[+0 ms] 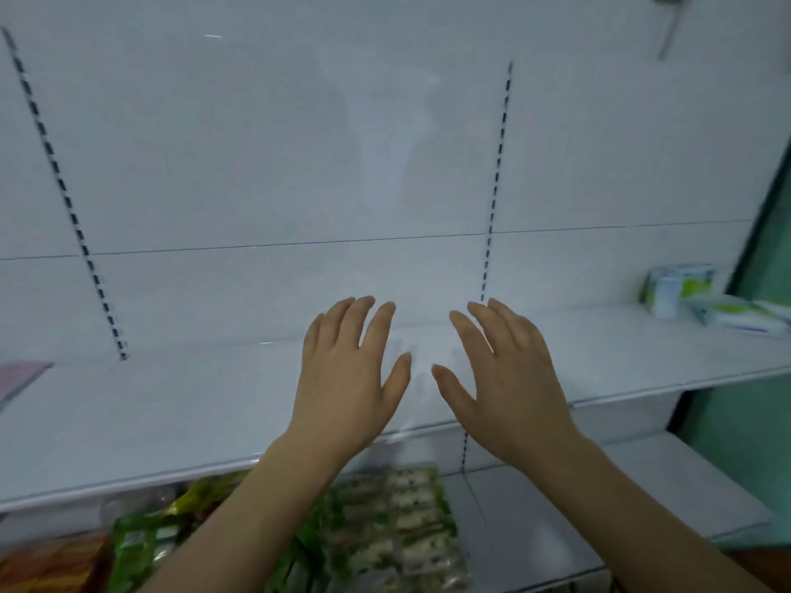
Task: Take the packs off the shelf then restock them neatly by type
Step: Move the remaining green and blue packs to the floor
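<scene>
Packs (pixel 680 288) sit right on the shelf (pixel 171 413), labels unreadable.

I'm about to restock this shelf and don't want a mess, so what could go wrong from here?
1. The white-green packs at the shelf's far right lie askew, close to its end; sliding stock that way could push them off.
2. The green packs below are piled loosely under both open hands, left hand and right hand; grabbing many at once may spill some.
3. A pink item at the left edge could get mixed among types.
</scene>
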